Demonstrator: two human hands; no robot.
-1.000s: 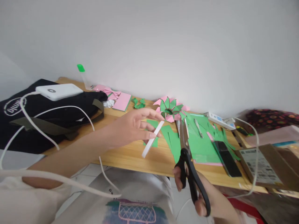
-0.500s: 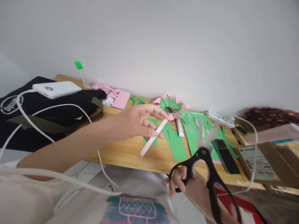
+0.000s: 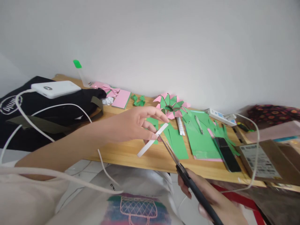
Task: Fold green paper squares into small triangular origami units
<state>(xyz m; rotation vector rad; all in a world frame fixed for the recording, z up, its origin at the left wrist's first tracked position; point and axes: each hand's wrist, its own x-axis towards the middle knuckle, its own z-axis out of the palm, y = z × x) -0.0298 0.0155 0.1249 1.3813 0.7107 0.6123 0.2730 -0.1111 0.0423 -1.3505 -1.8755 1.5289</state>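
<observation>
Between the thumb and fingers of my left hand (image 3: 131, 123) is a narrow white strip (image 3: 147, 147), held slanting above the table's front part. My right hand (image 3: 208, 190) grips black-handled scissors (image 3: 187, 178), seen edge-on. Their blade tips reach up to the strip beside my left thumb; whether they touch it I cannot tell. Beyond my left hand lies a ring of folded pink and green paper (image 3: 172, 104). Green paper pieces (image 3: 179, 143) and a white tube (image 3: 180, 126) rest below the ring.
A black bag (image 3: 89, 98) with a white power bank (image 3: 56, 89) and cable occupies the left. Green sheets (image 3: 203, 143), a craft knife (image 3: 199, 124), a phone (image 3: 227, 154), a power strip (image 3: 220, 117) and a cardboard box (image 3: 262, 162) are on the right. The wall stands behind.
The scissors have swung left and turned edge-on, bringing their tips from over the green sheets to the white strip. My left hand keeps its hold, nearly still.
</observation>
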